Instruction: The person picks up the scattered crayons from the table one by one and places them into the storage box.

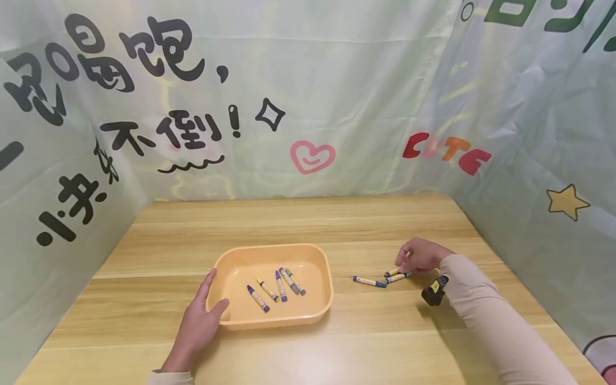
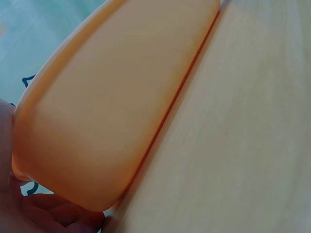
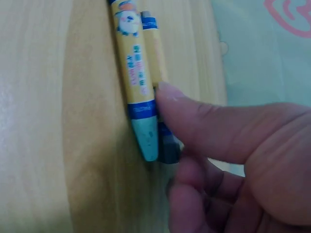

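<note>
A peach-orange plastic tray (image 1: 308, 262) holds several crayons (image 1: 267, 289) in paper wrappers. My left hand (image 1: 199, 321) grips the tray's left end, thumb over the rim and fingers against the outside; the left wrist view shows the curled fingers (image 2: 63, 213) beside the tray wall (image 2: 116, 97). Right of the tray, my right hand (image 1: 417, 256) pinches a dark-tipped crayon (image 3: 154, 53) between thumb and fingers. Directly alongside it lies a teal-tipped crayon (image 3: 132, 68). Another crayon (image 1: 368, 281) lies just left of these two, its tip close to them.
The wood-grain table (image 1: 289, 219) carries everything. Printed fabric sheets (image 1: 356, 96) stand along its back and both sides. A black camera (image 1: 434, 291) is strapped at the right wrist, over a beige sleeve (image 1: 495, 315).
</note>
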`<act>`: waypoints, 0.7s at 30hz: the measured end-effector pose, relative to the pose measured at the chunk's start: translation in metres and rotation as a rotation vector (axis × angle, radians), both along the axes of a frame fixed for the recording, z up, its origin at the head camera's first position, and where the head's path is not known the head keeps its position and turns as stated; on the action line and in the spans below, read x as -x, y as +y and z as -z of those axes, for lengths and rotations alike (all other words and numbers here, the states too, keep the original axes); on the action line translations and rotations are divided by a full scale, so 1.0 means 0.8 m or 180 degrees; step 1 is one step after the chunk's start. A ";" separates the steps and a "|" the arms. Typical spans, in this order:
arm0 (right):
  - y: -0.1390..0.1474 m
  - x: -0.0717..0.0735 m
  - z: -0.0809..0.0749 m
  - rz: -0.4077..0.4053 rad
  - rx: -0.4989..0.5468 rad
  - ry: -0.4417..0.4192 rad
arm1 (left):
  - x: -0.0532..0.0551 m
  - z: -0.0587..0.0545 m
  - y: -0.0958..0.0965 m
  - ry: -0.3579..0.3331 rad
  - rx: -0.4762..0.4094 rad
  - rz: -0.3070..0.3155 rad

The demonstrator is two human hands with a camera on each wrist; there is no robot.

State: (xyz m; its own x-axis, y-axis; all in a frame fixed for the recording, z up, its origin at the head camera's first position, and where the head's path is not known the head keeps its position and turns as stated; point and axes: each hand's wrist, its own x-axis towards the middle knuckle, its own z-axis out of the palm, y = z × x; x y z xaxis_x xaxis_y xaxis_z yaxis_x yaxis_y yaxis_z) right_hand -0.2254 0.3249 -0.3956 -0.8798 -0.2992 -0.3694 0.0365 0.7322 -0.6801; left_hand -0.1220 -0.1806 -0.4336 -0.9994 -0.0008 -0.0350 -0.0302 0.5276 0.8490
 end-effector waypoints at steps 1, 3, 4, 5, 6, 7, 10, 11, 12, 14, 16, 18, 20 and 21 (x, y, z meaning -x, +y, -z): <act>0.001 0.000 0.001 -0.0019 -0.0053 0.0038 | 0.000 0.001 0.000 -0.0019 -0.0022 -0.0001; 0.002 0.001 0.003 -0.0012 -0.0151 0.0093 | 0.001 0.001 0.000 -0.0055 -0.0039 0.0004; 0.002 0.001 0.004 -0.0017 -0.0196 0.0118 | 0.001 0.002 0.001 -0.0080 -0.0049 0.0000; 0.003 0.001 0.004 -0.0064 -0.0244 0.0171 | 0.001 0.002 0.001 -0.0099 -0.0056 -0.0004; 0.003 0.001 0.004 -0.0079 -0.0280 0.0205 | 0.001 0.002 0.001 -0.0100 -0.0034 -0.0005; 0.004 0.001 0.004 -0.0109 -0.0301 0.0256 | 0.002 0.002 0.001 -0.0102 -0.0021 -0.0006; 0.003 0.002 0.003 -0.0177 -0.0317 0.0386 | 0.002 0.001 0.002 -0.0088 -0.0041 -0.0004; 0.002 0.002 0.002 -0.0187 -0.0304 0.0403 | 0.002 0.001 0.002 -0.0081 -0.0048 -0.0004; 0.001 0.003 0.002 -0.0164 -0.0265 0.0382 | 0.003 0.000 0.002 -0.0078 -0.0058 -0.0001; -0.002 0.004 0.000 -0.0163 -0.0176 0.0323 | 0.003 0.000 0.002 -0.0112 -0.0135 -0.0003; -0.005 0.005 0.000 -0.0109 -0.0010 0.0186 | 0.003 0.001 0.002 -0.0124 -0.0142 -0.0003; -0.008 0.005 -0.001 -0.0068 0.0180 0.0049 | 0.002 0.001 0.002 -0.0112 -0.0113 -0.0004; -0.011 0.006 -0.002 -0.0012 0.0348 -0.0073 | 0.002 0.001 0.001 -0.0066 -0.0026 -0.0007; -0.013 0.006 -0.003 0.0008 0.0412 -0.0129 | 0.002 0.001 0.001 -0.0064 -0.0022 -0.0008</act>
State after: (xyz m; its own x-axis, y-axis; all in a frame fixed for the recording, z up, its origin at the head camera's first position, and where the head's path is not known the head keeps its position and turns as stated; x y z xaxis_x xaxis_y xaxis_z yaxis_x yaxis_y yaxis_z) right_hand -0.2300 0.3143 -0.3935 -0.8657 -0.3445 -0.3631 0.0676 0.6383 -0.7668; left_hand -0.1239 -0.1796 -0.4346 -0.9985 -0.0031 -0.0551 -0.0486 0.5215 0.8519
